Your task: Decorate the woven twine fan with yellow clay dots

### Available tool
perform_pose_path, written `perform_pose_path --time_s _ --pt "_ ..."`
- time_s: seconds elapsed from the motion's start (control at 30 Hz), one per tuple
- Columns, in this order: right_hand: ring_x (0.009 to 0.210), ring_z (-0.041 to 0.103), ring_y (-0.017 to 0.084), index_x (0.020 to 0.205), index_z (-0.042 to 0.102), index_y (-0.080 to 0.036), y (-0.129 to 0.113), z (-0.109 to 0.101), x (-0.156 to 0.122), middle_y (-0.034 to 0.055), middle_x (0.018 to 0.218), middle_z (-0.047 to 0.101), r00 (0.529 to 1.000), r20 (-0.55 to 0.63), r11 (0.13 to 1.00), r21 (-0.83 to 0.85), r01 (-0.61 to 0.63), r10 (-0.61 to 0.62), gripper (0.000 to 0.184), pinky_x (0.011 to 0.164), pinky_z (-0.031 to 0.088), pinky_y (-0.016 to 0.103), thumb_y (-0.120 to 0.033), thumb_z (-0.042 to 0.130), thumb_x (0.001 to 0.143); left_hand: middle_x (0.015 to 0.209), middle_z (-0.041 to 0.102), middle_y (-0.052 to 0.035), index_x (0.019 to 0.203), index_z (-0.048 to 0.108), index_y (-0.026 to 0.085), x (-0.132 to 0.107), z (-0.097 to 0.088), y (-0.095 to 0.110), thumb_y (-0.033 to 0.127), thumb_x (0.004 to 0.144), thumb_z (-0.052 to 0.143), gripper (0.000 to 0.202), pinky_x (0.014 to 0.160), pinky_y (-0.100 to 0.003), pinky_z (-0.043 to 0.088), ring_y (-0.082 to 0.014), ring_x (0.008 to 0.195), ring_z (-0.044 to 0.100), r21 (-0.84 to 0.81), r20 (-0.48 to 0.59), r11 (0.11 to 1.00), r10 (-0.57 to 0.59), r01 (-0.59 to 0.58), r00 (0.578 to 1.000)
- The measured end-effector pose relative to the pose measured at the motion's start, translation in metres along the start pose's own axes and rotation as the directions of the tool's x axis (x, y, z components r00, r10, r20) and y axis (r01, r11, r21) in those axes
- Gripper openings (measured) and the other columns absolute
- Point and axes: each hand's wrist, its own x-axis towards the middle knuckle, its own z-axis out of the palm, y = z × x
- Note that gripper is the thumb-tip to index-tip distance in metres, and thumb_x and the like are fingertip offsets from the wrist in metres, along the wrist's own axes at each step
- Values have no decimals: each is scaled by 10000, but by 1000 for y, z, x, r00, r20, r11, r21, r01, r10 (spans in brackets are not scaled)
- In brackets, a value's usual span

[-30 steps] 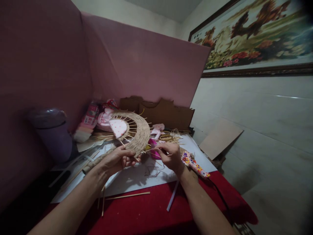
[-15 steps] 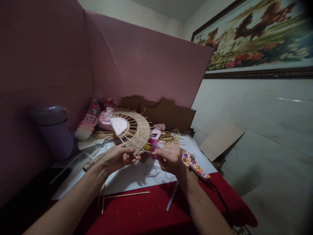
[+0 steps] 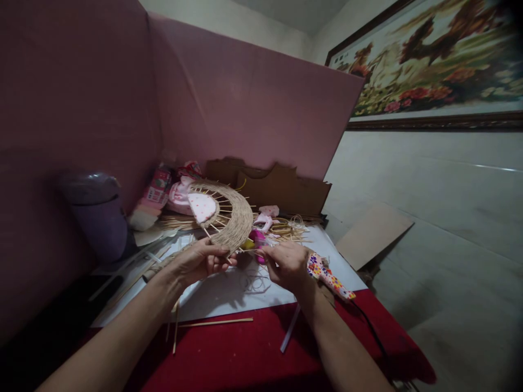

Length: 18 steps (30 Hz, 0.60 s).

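Note:
A curved piece woven of twine over thin sticks (image 3: 239, 215) is held up above the table, its lower end pinched in my left hand (image 3: 206, 258). Its sticks fan out from a half-round pad of white cloth with pink dots (image 3: 203, 208). My right hand (image 3: 286, 264), closed, is just to the right of the woven end. Between its thumb and finger runs a short taut strand of twine (image 3: 248, 250) that leads to the piece. Most of the right fingertips are hidden behind the hand.
A flower-patterned glue gun (image 3: 330, 277) with a black cord lies by my right forearm. Loose sticks (image 3: 218, 322) and a clear glue stick (image 3: 290, 329) lie on the red cloth (image 3: 245, 359). Behind are torn cardboard (image 3: 281, 188), pink cloth scraps (image 3: 267, 215) and a purple bin (image 3: 98, 218).
The whole view has shifted slightly, so everything sits a little further right. Both hands keep their grip, and the woven piece and strand look nearly the same.

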Motion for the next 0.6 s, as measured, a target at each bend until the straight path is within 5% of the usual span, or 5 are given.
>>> perform_pose_path --time_s 0.27,0.6 --pt "629 598 140 788 670 -176 3 11 -3 44 659 679 982 45 980 71 -185 182 147 628 405 253 -219 544 850 746 690 -95 961 549 124 -1 3 1 60 649 703 354 518 -229 527 -193 632 680 52 -46 998 -27 29 999" --pt "627 624 147 833 674 -162 3 9 -2 48 663 695 986 -84 985 103 -135 144 98 624 432 256 -184 578 829 807 700 -112 1030 540 126 -1 7 1 44 641 694 426 521 -237 540 -234 668 697 69 -128 996 -54 64 990"
